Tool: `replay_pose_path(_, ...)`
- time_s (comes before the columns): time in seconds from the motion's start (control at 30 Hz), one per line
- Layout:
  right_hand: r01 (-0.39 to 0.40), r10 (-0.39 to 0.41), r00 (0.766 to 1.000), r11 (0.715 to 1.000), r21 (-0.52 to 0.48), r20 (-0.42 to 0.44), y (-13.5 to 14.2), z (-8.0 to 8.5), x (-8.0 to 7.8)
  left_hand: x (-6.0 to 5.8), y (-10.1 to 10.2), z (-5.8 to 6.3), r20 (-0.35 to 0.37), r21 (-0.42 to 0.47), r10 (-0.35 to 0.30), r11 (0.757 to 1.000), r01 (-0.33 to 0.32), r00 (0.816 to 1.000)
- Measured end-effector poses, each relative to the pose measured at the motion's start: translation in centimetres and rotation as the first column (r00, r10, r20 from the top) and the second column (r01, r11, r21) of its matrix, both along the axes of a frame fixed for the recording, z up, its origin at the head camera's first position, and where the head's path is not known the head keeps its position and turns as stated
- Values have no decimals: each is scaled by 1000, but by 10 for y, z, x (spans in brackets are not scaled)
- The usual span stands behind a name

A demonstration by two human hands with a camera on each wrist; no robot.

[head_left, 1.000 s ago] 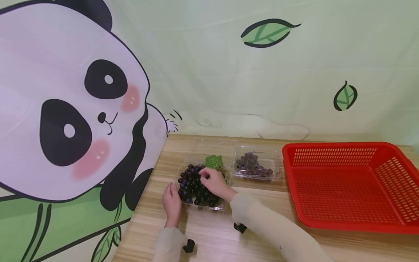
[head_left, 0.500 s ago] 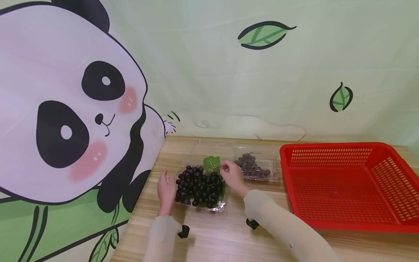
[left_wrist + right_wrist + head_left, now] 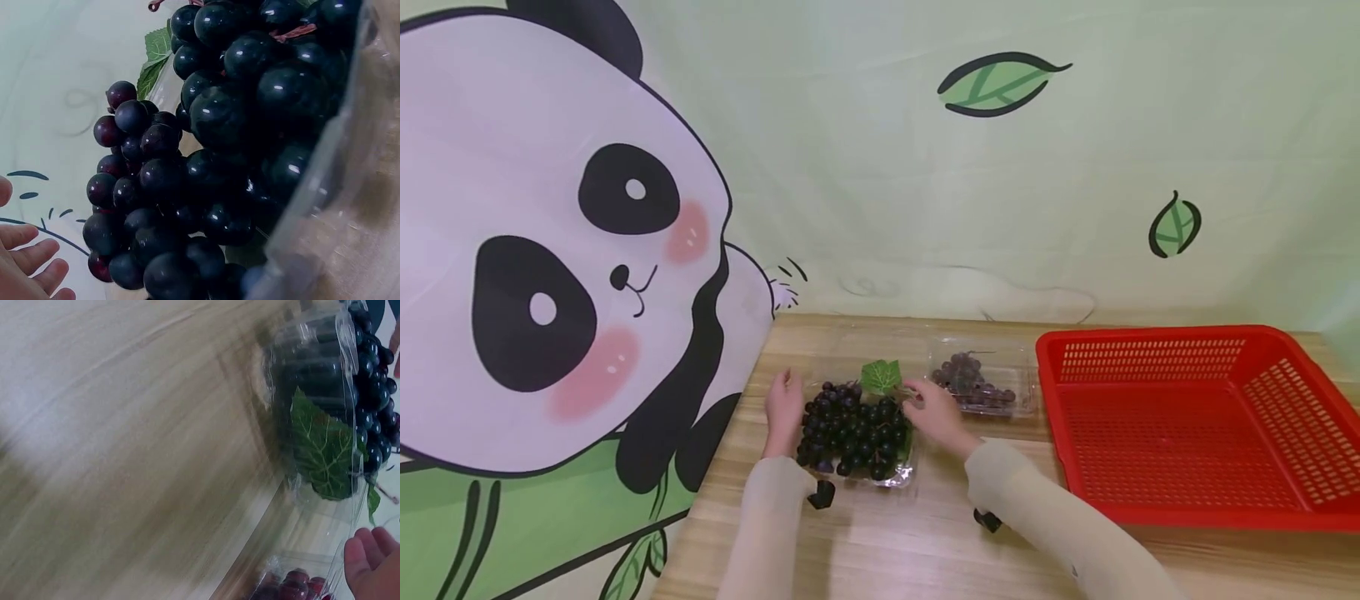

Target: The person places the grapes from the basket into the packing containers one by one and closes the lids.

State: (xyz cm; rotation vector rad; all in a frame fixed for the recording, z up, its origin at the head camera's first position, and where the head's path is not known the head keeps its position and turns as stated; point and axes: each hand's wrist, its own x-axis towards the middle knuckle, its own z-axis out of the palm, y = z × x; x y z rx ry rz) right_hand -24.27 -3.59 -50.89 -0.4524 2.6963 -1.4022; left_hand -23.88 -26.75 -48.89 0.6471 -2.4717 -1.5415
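A clear plastic clamshell box (image 3: 901, 479) filled with dark grapes (image 3: 853, 429) stands on the table, its transparent lid (image 3: 880, 340) folded back behind it. A green leaf (image 3: 881, 377) pokes up at the rear of the grapes. Beside the box's left wall is my left hand (image 3: 784, 408), apart from the grapes; the left wrist view shows its fingers (image 3: 44, 262) loosely spread. My right hand (image 3: 936, 412) is at the rear right corner of the box. In the right wrist view its relaxed fingers (image 3: 372, 544) are right at the clear plastic edge, below the grape stem.
Behind and right of my right hand lies a second clear box (image 3: 1021, 392) holding reddish-purple grapes (image 3: 966, 375). A large red plastic basket (image 3: 1150, 333) stands on the right of the wooden table (image 3: 887, 550). A cloth backdrop (image 3: 850, 167) with a printed panda rises behind.
My right hand has moved from over the grapes rightward to the box's rear corner. My left hand has come off the box's left side and shifted slightly left and farther back.
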Motion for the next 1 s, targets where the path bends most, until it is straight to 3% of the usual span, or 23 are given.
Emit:
replay_pose_path(0.27, 75, -67, 994, 993, 89, -89, -5, -4, 12, -16, 3, -4, 56, -7, -41, 999, 41, 998)
replay_pose_path(0.43, 88, -80, 994, 987, 132, -69, -8, -7, 22, -19, 3, -8, 93, -41, -79, 996, 83, 993)
replay_pose_path(0.63, 38, -37, 999, 990, 134, -11, -10, -7, 32, -18, 0, -16, 123, -46, -184, 981, 190, 975)
replay_pose_path(0.73, 39, -35, 999, 992, 118, -29, -11, -8, 36, -17, -3, -18, 127, -18, -229, 972, 233, 965)
replay_pose_path(0.87, 11, -5, 999, 988, 157, -37, -11, -12, 44, -16, -5, -19, 130, -32, -265, 962, 272, 955)
replay_pose_path(1.0, -50, 49, 999, 983, 174, 14, -11, -17, 50, -14, -7, -19, 138, -71, -295, 949, 307, 946)
